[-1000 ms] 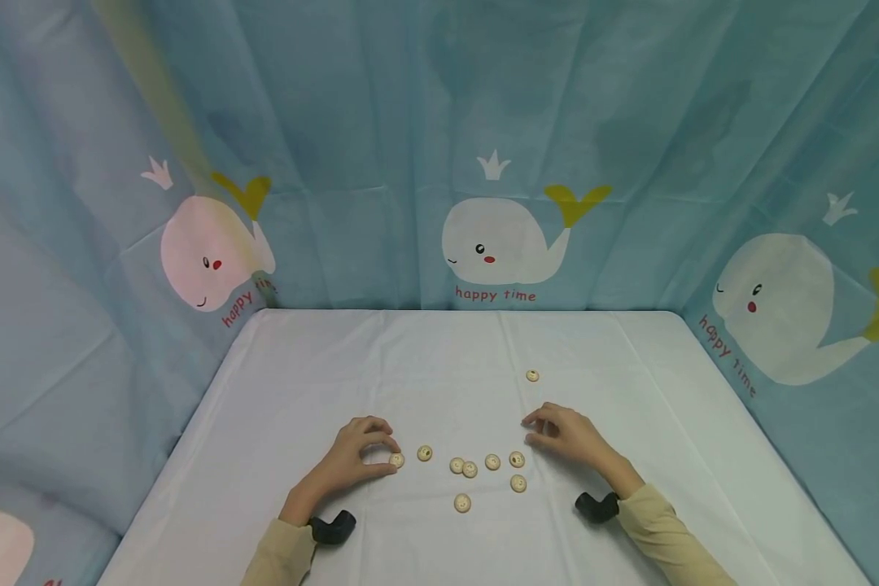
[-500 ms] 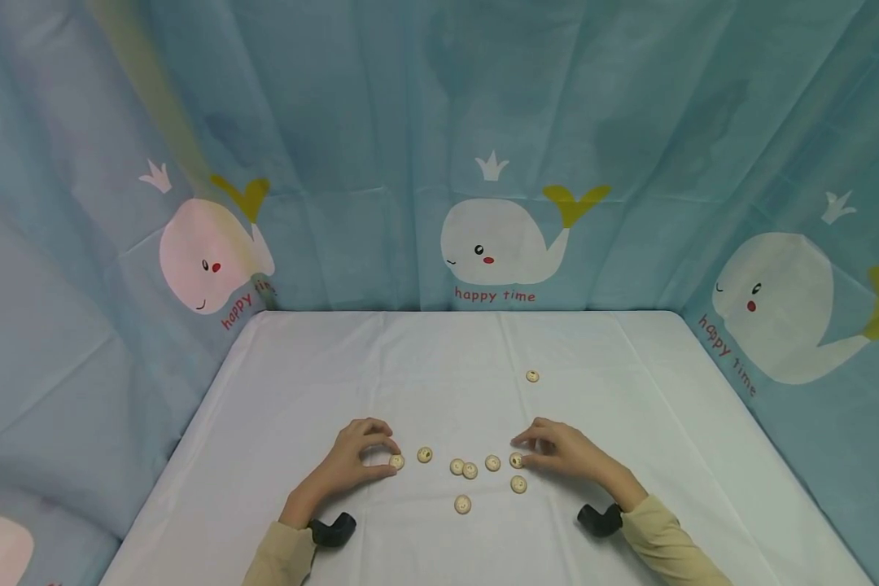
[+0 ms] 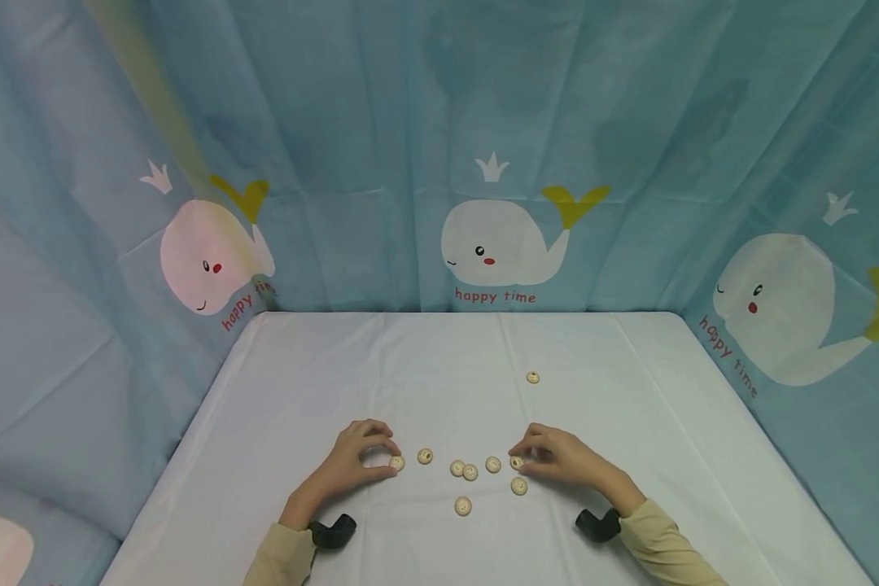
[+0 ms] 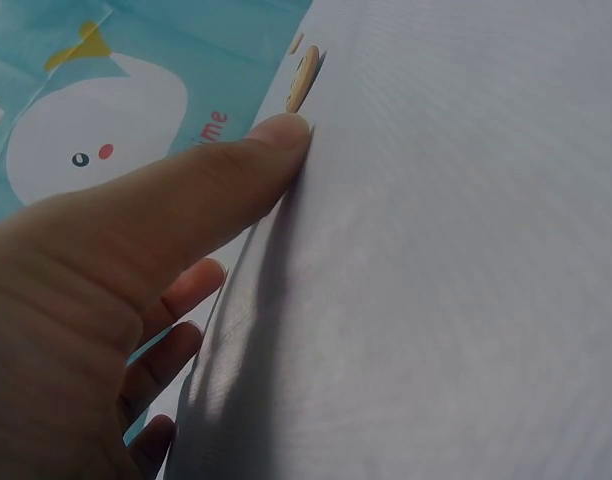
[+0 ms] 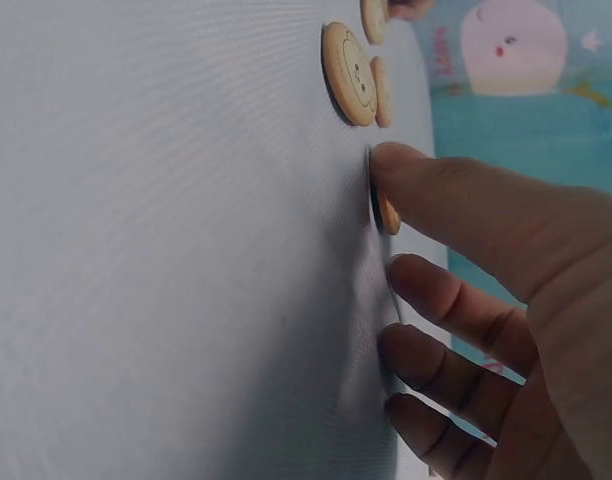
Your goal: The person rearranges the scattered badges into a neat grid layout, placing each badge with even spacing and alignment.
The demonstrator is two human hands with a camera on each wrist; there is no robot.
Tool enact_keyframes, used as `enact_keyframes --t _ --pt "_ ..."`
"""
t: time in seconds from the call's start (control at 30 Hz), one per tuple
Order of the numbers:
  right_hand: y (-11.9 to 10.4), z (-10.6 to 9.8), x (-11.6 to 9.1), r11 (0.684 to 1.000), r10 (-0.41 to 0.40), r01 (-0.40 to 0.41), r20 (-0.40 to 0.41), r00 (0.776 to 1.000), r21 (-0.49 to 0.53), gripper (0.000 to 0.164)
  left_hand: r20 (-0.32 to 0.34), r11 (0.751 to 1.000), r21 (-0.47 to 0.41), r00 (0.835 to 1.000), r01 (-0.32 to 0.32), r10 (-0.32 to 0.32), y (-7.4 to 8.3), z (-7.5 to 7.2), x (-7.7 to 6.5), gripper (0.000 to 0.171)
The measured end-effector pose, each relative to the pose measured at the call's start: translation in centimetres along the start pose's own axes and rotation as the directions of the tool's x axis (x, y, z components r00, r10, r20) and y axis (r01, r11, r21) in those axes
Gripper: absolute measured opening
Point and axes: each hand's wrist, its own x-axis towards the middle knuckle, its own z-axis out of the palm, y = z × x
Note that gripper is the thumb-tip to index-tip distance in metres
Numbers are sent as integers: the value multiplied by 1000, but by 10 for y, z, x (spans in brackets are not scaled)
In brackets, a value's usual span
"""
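Note:
At the left of a loose row of round wooden discs, my left hand pinches one disc by its edges between thumb and index finger. The left wrist view shows the thumb right at a disc standing low over the cloth. At the row's right end, my right hand has thumb and index finger on a dark-marked disc. In the right wrist view that disc is partly hidden behind the thumb; the other fingers are bent and hold nothing.
Between the hands lie several more discs, one dark-marked disc and a touching pair among them. Nearer sit a disc and another. A lone disc lies farther back on the white tablecloth. Blue whale-print curtains surround it.
My right hand has moved left and nearer, from beside the row to the dark-marked disc, and its thumb and index finger have closed on it. My left hand has stayed at its disc.

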Motion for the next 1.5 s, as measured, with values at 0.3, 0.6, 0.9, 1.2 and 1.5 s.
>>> enact_keyframes --t 0.3,0.6,0.9,1.2,1.5 --pt "-1 2 1 999 -1 1 -17 1000 -33 22 11 1000 -7 1000 14 -14 1 -1 -1 22" --pt "-1 4 2 998 -2 0 -26 1000 -66 19 16 1000 -17 1000 21 -20 1 -1 -1 22" --pt "2 3 3 997 -9 6 -45 999 -81 17 13 999 -25 1000 21 -20 -1 0 -1 22" --pt "9 -2 7 998 40 -42 -54 998 -39 17 13 999 -28 1000 17 -17 -1 1 -2 22" --pt "20 -6 14 995 72 -78 -103 992 -61 15 17 999 -31 1000 25 -25 1 -1 -1 22"
